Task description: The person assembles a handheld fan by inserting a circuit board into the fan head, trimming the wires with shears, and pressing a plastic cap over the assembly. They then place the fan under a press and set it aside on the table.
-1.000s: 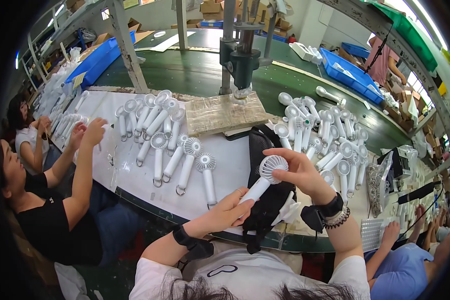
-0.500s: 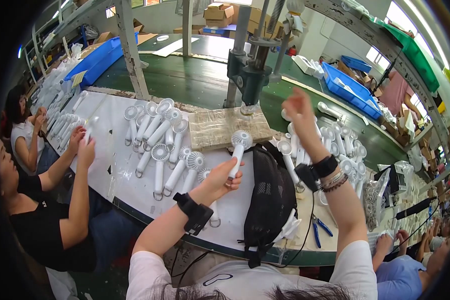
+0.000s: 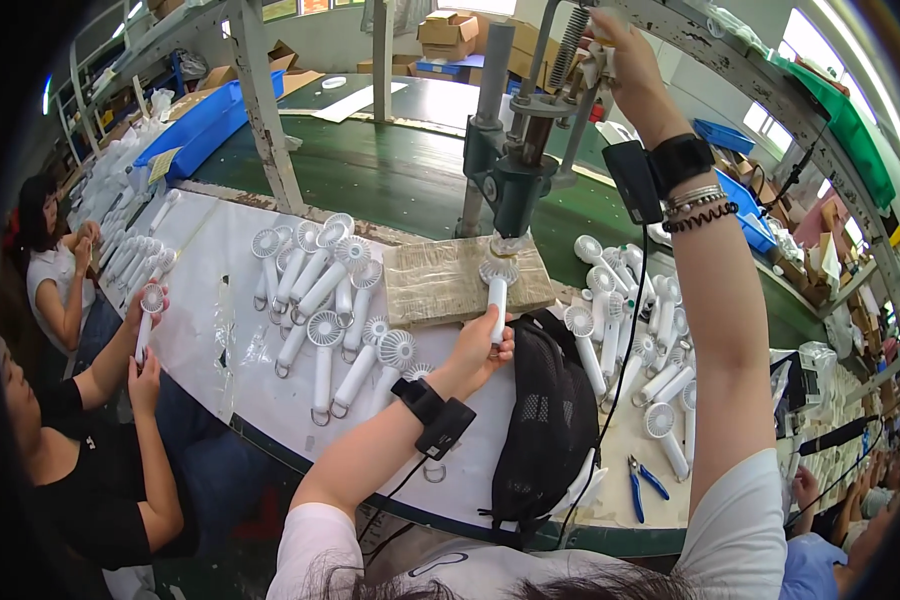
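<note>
My left hand (image 3: 478, 350) is closed round the handle of a white handheld fan (image 3: 499, 296). The fan's round grille rests at the wooden block (image 3: 420, 285), right below the tip of a dark green hand press (image 3: 523, 185). Up high, my right hand (image 3: 630, 75) grips the press handle (image 3: 597, 62), which has pale cloth wrapped on it. Several more white fans (image 3: 315, 270) lie in a pile left of the block, many with metal rings at their ends. A second pile of fans (image 3: 630, 310) spreads to the right, partly behind my right forearm.
A black mesh bag (image 3: 550, 430) lies just right of my left hand. Blue-handled pliers (image 3: 637, 490) rest near the table's front edge. A co-worker (image 3: 90, 470) at the left holds another fan (image 3: 148, 315). Behind the press runs a green belt (image 3: 390, 160); a cable hangs from my right wrist.
My right hand has risen from over the right pile to the press handle and closed on it. My left hand has moved the fan forward under the press tip.
</note>
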`<state>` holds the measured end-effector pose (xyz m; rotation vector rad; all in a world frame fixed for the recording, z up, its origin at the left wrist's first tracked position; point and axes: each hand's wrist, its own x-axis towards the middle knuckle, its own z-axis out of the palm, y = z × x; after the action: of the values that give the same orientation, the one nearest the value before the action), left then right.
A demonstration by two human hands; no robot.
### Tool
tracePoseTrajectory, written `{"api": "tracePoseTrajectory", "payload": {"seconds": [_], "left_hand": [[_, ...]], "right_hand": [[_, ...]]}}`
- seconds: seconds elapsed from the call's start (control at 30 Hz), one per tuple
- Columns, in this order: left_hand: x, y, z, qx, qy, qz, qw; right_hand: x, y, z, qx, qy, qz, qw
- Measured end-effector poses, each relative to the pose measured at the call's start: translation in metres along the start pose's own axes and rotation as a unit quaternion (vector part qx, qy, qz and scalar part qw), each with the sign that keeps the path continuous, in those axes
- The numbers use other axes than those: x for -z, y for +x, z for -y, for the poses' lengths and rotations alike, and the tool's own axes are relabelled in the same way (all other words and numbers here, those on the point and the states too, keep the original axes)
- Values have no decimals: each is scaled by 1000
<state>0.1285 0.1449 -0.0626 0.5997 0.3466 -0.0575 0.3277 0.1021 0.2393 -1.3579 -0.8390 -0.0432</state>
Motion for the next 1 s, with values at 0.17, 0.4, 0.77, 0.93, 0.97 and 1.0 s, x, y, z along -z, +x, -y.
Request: {"api": "tracePoseTrajectory", "payload": {"seconds": [0.17, 0.4, 0.77, 0.93, 0.97, 1.0], "left_hand": [[5, -1, -3, -10, 4, -2, 1000], [-2, 0, -1, -18, -1, -4, 1000], [4, 1, 4, -28, -7, -2, 1000], [4, -3, 6, -32, 6, -16, 999], [6, -5, 4, -32, 11, -10, 999], [9, -7, 4, -35, 7, -12, 999]], "right_hand": [[7, -27, -4, 50, 173, 4, 984], [68, -118, -4, 160, 216, 68, 961], [49, -192, -35, 182, 261, -73, 945], [51, -205, -49, 240, 219, -97, 941], [50, -206, -51, 249, 218, -94, 939], [50, -207, -53, 257, 217, -90, 937]]}}
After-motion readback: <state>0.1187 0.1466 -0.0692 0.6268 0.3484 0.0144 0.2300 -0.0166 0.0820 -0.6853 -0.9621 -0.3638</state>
